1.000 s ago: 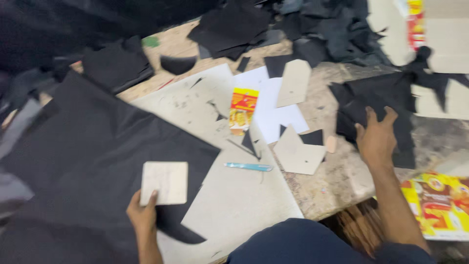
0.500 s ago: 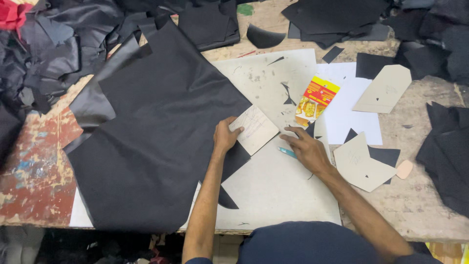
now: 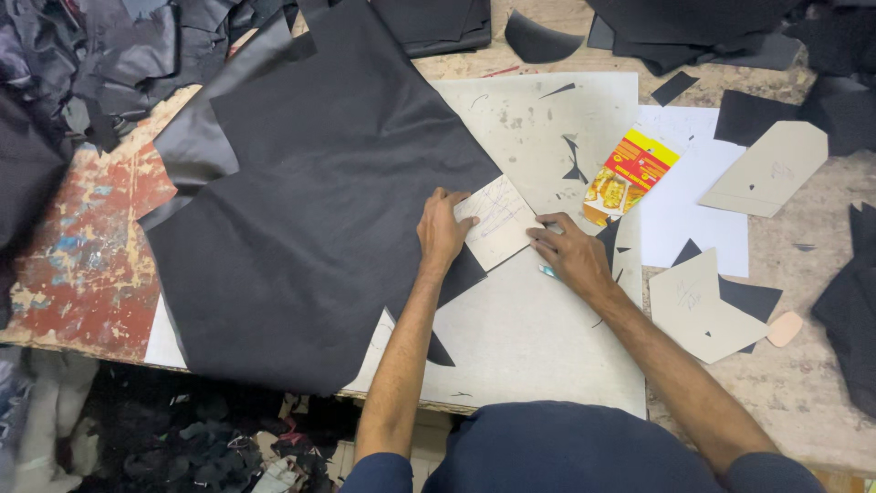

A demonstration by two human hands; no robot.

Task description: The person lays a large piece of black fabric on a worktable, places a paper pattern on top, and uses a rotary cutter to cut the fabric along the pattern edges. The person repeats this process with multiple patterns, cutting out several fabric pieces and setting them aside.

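A large black sheet (image 3: pixel 310 201) of leather-like material covers most of the left half of the worktable (image 3: pixel 82 246), its right corner lying over a wide grey cutting board (image 3: pixel 538 338). That board is the landmark here. At the board's upper middle, right on the sheet's corner, sits a small pale cardboard template (image 3: pixel 497 221), tilted like a diamond.

The left hand (image 3: pixel 442 230) rests flat on the template's left edge, fingers together and pressing down onto card and sheet. The right hand (image 3: pixel 570 256) presses the template's right corner with fingertips spread a little; a thin blue tool (image 3: pixel 546 270) peeks from under it, and whether the fingers grip it I cannot tell.

To the right of the board lie a white paper sheet (image 3: pixel 680 210), a yellow-and-red packet (image 3: pixel 630 173), and two more beige house-shaped templates (image 3: pixel 771 169), one near the board's right edge. Small black offcuts (image 3: pixel 575 160) are scattered across the board's top.

As a judgement, the work is at an early point: the template is placed and held on the sheet's corner, but no outline or cut around it shows, and the sheet looks largely whole.
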